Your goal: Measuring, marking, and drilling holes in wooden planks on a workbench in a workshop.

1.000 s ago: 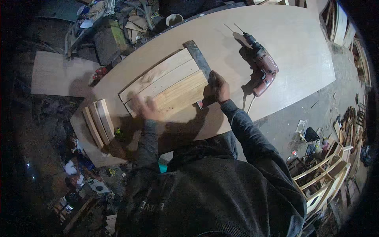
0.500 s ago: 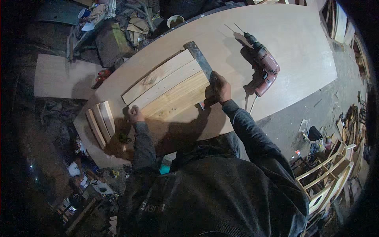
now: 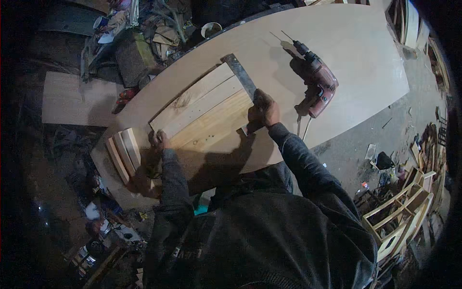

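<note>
Right fingers [image 3: 253, 114] gripping metal bar [image 3: 241, 75], partly hidden | left fingers [image 3: 155, 137] at planks [image 3: 204, 109], shadowed, grip unclear

The row of boards [image 3: 204, 108] lies on the big sheet [image 3: 358, 62]. The left hand [image 3: 160, 139] is at the boards' left end. The flat bar [image 3: 242, 77] runs along their right end, with the right hand [image 3: 264, 109] on it. Right of the boards lies the drill [image 3: 321, 82]; left of them, three sticks [image 3: 127, 151]. Behind them is a tub [image 3: 211, 30].
</note>
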{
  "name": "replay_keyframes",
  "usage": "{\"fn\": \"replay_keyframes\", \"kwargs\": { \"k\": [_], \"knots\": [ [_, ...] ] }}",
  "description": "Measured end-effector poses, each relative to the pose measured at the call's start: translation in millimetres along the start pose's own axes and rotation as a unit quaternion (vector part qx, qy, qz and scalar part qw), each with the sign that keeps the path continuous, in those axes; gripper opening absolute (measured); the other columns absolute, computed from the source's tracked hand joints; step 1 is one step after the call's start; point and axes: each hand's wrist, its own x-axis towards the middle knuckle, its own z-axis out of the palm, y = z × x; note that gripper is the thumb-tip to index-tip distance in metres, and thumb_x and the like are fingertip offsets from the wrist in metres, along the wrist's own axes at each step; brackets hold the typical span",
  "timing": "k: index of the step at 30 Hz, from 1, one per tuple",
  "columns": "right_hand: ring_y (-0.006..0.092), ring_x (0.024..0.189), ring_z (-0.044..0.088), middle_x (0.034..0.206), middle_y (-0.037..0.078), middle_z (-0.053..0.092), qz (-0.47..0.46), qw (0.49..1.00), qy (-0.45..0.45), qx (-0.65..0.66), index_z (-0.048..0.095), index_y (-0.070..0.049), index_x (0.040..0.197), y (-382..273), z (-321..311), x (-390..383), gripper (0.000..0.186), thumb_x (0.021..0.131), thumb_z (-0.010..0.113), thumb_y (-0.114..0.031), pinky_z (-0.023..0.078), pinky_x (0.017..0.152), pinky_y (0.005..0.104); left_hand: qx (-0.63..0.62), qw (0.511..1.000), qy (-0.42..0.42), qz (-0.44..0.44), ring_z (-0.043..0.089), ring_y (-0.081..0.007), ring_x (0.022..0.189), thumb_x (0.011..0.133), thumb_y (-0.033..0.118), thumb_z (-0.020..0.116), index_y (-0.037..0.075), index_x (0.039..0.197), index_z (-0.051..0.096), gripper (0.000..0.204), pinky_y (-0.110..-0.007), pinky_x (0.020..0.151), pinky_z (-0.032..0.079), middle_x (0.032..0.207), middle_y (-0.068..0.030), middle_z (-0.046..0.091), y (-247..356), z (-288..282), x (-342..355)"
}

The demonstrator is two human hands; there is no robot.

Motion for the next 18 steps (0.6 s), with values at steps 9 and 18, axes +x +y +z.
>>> {"fn": "replay_keyframes", "kwargs": {
  "k": [9,18],
  "knots": [
    [0.0213,0.107,0.066,0.114,0.016,0.069,0.001,0.999,0.003,0.040,0.061,-0.004,0.129,9.4,1.9,-0.6,0.046,0.083,0.064,-0.009,0.049,0.093,0.0335,0.197,0.884,0.063,0.419,0.055,-0.0300,0.114,0.092,0.028,0.068,0.003,0.131,0.052,0.050,-0.041,0.094,0.048,0.127,-0.0182,0.057,-60.1,49.8,-40.5],
    [0.0281,0.102,0.066,0.112,0.018,0.068,0.020,0.997,0.019,0.076,0.061,-0.005,0.128,-1.6,1.5,2.3,0.042,0.086,0.058,-0.010,0.050,0.090,0.0348,0.455,0.667,-0.165,0.566,0.058,-0.0367,0.112,0.095,0.034,0.060,0.000,0.133,0.050,0.052,-0.041,0.095,0.047,0.121,-0.0216,0.061,-27.1,214.0,-105.5]
  ]
}}
